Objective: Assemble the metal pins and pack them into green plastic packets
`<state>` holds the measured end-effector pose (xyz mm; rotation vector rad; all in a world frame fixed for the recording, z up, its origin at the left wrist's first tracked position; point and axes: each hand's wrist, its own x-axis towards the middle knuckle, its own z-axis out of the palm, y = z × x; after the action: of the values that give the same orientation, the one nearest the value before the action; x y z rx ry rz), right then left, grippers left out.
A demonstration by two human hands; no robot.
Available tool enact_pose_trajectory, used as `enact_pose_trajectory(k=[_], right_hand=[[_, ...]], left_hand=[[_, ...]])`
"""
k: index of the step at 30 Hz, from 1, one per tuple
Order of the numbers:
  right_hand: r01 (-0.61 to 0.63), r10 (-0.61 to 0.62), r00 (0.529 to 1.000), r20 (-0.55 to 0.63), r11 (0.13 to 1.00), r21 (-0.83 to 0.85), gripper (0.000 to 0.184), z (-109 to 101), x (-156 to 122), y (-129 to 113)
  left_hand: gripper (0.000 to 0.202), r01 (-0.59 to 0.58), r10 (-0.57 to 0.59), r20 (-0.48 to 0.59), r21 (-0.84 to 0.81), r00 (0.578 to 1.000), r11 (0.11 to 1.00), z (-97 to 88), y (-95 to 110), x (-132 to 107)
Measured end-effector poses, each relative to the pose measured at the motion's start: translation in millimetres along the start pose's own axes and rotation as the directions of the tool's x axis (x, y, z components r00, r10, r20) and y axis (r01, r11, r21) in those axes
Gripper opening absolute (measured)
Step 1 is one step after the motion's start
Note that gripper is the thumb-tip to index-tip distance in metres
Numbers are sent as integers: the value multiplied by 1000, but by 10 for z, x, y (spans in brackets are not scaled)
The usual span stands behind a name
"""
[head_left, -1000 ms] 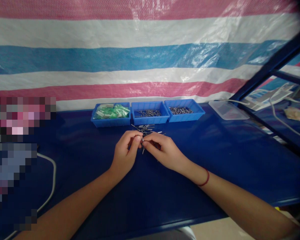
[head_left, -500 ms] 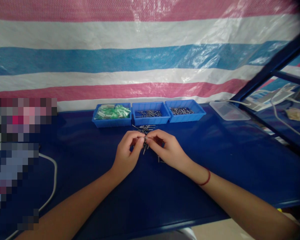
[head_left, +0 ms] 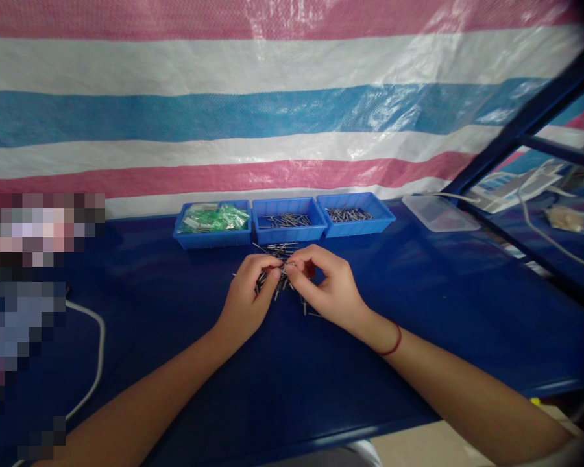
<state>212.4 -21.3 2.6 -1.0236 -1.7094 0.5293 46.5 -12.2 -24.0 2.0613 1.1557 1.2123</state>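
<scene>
My left hand and my right hand meet over a loose heap of thin, nail-like metal pins on the table. Thumb and forefinger are pinched together on each hand. Between the fingertips shows a small shiny metal piece, mostly covered, and its exact kind is hard to make out. Both hands seem to hold it. More pins stick out past the fingers, and a couple lie apart below my right hand.
Along the back of the blue table stand three blue bins: the left bin holds green-and-clear plastic packets, the middle bin and right bin hold metal pins. A clear lid lies right. A white cable curves at left.
The fingertips of my right hand have turned slightly at the small metal piece, and my hands have shifted a little, showing more of the pin heap. The whole view has moved slightly.
</scene>
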Motion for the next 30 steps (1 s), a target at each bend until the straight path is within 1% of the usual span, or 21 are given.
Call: enact_pose_trajectory(k=[2,4,6,7,9,10,12,14,16,18,21,23,25,27,30], right_hand=[[-16,14,999,-44,999,-40,10,-54,65,57],[-23,4,990,-143,992,-127,13,-178,170,175],[-33,-47,956,-290,964,-264,17,-373,293,358],[-60,-73,929,-362,938,-342,19,-489,350,467],[-151,-117,887,-447,841,-519,23,-727,438,692],[-197,-118,885,-450,780,-594,24,-836,464,795],[-275,-49,908,-416,679,-681,27,-1006,485,951],[-350,18,899,-437,629,-694,28,-1096,480,1017],[-392,55,883,-467,633,-667,27,-1111,469,996],[-396,72,878,-474,666,-633,26,-1070,463,918],[-354,95,902,-421,722,-595,24,-943,458,768],[-294,95,932,-349,760,-580,22,-840,447,675],[-213,71,962,-262,796,-566,19,-741,430,596],[-127,32,983,-179,826,-549,18,-658,408,532],[-40,-9,996,-91,850,-525,18,-574,376,460]], left_hand=[[16,-3,4,-22,66,1000,998,-3,15,-2],[18,-15,18,-27,110,999,994,-8,36,-3],[17,-37,38,-3,138,999,990,-14,55,-1],[17,-47,45,15,148,999,988,-17,62,1],[16,-64,58,45,162,997,985,-19,70,7],[16,-70,62,55,166,997,984,-19,72,9],[17,-81,71,64,176,995,981,-20,76,11],[17,-93,79,74,200,994,975,-24,86,3],[18,-130,102,123,245,987,961,-27,104,-17],[20,-215,152,233,279,961,936,-25,125,-48],[26,-372,237,419,276,876,886,-4,147,-91],[27,-427,259,490,269,832,863,18,154,-104],[23,-440,254,516,278,818,854,41,158,-103],[19,-440,248,512,297,823,848,64,166,-97],[14,-458,261,489,339,832,822,102,183,-94]])
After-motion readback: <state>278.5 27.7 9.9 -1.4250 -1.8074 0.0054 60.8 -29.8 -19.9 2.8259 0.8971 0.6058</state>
